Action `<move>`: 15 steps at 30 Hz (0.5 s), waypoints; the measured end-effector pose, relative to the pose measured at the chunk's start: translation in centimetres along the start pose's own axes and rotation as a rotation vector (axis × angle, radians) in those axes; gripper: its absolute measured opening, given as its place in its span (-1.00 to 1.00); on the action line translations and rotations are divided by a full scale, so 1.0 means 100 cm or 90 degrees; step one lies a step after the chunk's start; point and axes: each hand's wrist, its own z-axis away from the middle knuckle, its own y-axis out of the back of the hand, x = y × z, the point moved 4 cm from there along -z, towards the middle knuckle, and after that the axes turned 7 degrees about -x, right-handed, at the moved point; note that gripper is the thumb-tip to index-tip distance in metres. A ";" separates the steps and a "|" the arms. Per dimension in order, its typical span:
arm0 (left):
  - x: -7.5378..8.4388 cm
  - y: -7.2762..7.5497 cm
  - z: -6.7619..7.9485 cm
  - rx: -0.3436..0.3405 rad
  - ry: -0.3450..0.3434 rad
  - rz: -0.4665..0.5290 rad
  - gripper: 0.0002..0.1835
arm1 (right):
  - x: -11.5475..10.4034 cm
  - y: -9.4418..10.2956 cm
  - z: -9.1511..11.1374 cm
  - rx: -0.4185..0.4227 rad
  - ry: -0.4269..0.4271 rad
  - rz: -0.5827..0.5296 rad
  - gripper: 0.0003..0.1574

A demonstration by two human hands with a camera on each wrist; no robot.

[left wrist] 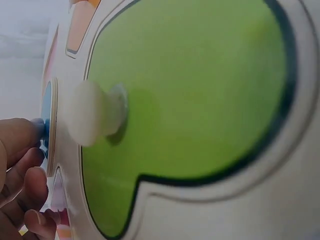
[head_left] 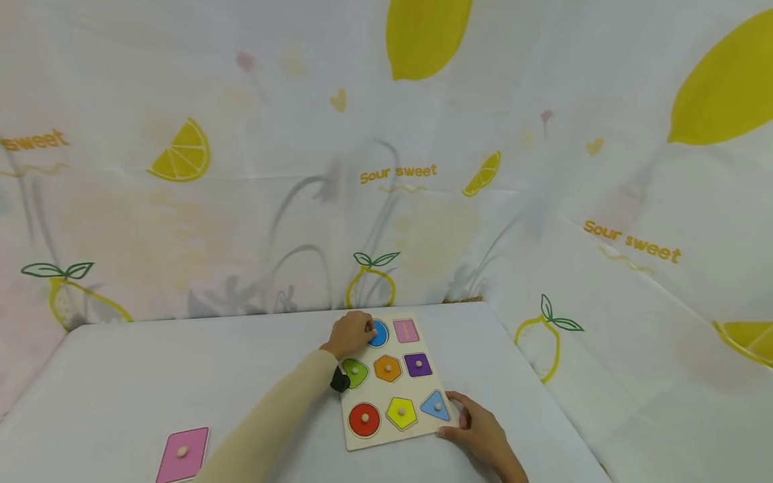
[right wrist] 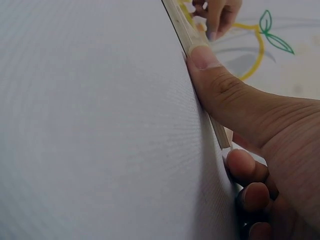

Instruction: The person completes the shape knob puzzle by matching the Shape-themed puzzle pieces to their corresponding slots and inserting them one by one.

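A wooden knob puzzle board [head_left: 376,392] lies on the table with coloured shapes set in it. My left hand [head_left: 352,333] is at its far left corner, thumb and fingers pinching the knob of the blue round piece [head_left: 380,334]. In the left wrist view that blue piece [left wrist: 47,107] shows its wooden edge standing above the board; whether it is fully lifted I cannot tell. My right hand [head_left: 480,429] grips the near right corner, thumb along the near edge, fingers at the side. Close to the left wrist camera sits the green piece [left wrist: 200,90] with its white knob.
A pink piece [head_left: 186,451] with a knob lies apart at the table's near left. The pink recess [head_left: 406,331] at the board's far right shows no knob. Red [head_left: 356,422], yellow, orange, purple and light blue pieces sit in the board. Lemon-printed cloth [head_left: 241,221] hangs behind.
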 end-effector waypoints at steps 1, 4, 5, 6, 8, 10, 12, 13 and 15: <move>0.001 0.000 -0.001 0.001 -0.003 0.000 -0.88 | 0.000 0.000 0.000 0.002 -0.001 0.000 0.04; 0.003 -0.001 -0.004 -0.003 -0.007 -0.008 -0.88 | -0.001 0.000 0.000 0.002 -0.002 -0.002 0.03; 0.003 -0.002 -0.006 -0.004 -0.008 -0.016 -0.88 | -0.002 0.001 0.001 0.001 -0.001 -0.003 0.03; 0.003 -0.002 -0.006 -0.007 -0.006 -0.023 -0.87 | -0.003 0.001 0.001 0.000 0.001 -0.004 0.03; 0.003 -0.003 -0.007 -0.009 -0.001 -0.036 -0.87 | -0.004 0.001 0.002 -0.004 0.004 -0.009 0.02; 0.003 -0.002 -0.008 -0.009 0.002 -0.045 -0.87 | -0.005 0.002 0.002 -0.004 0.008 -0.013 0.02; 0.004 -0.002 -0.008 -0.009 0.004 -0.048 -0.86 | -0.005 0.002 0.002 -0.001 0.012 -0.011 0.02; 0.004 -0.002 -0.008 -0.009 0.005 -0.048 -0.86 | -0.004 0.002 0.002 0.000 0.012 -0.009 0.02; 0.005 -0.003 -0.008 -0.012 0.006 -0.052 -0.85 | -0.003 0.001 0.001 0.000 0.011 -0.004 0.02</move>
